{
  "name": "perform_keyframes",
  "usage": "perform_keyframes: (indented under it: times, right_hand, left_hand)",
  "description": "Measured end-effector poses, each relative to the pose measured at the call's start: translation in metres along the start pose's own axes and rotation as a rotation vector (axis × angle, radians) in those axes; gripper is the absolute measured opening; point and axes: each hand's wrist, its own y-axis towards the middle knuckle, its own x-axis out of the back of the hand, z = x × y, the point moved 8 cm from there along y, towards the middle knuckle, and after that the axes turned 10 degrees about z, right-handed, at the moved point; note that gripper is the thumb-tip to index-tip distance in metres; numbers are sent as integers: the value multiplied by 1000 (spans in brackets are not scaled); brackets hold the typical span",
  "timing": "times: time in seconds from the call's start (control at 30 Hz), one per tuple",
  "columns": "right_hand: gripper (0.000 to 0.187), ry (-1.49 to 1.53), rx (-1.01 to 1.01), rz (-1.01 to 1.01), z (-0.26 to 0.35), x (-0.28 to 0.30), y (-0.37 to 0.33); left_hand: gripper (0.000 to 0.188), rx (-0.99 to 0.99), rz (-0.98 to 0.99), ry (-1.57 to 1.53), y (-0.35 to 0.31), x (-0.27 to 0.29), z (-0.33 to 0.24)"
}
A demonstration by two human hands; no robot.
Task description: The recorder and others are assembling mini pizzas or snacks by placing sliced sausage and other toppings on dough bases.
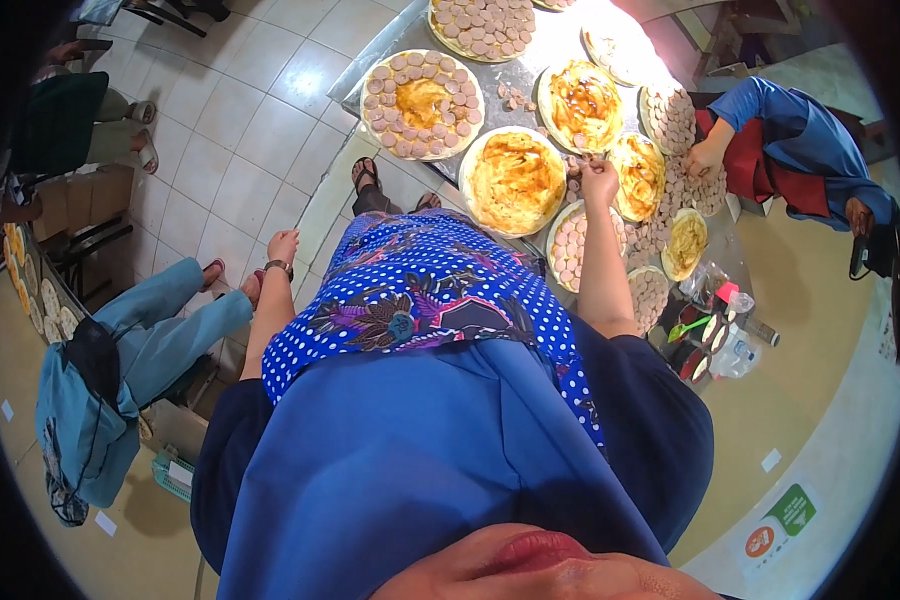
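Observation:
My right hand (pixel 598 178) reaches over the table, its fingers pinched together at loose sausage slices (pixel 573 188) between the pizzas. Just left of it sits a round pizza base (pixel 512 183) spread with orange-red sauce and bare of slices. Another sauced base (pixel 637 178) is close on its right, and a third (pixel 580 105) lies beyond. Below my right wrist, a pizza (pixel 570 250) is covered with pinkish slices. At the far left of the table, a pizza (pixel 422 105) has slices around a bare sauced middle. My left hand (pixel 283 245) hangs beside my apron, fingers curled, with nothing visible in it.
A co-worker's hand (pixel 707 158) works over slices at the table's right side. Another person in teal (pixel 130 370) is at my left, near a table of small pizzas (pixel 50 300). Bottles and plastic bags (pixel 735 352) stand at right. Cardboard boxes (pixel 85 200) are at far left.

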Motion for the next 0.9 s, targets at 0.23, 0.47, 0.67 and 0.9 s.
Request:
perform_keyframes:
  times: [0.23,0.47,0.67,0.9]
  right_hand:
    - [15,-175,148,-67,13,3,5]
    - [20,-225,89,-54,-7,10,11]
    - [21,-322,242,-146,7,2,-4]
    - [24,21,310,137,68,-12,-4]
  left_hand:
    - [27,-5,0,-50,-3,1,11]
    - [27,70,33,-145,-11,14,46]
    - [27,94,46,-82,-12,7,43]
    - [28,-37,-7,-113,-5,2,11]
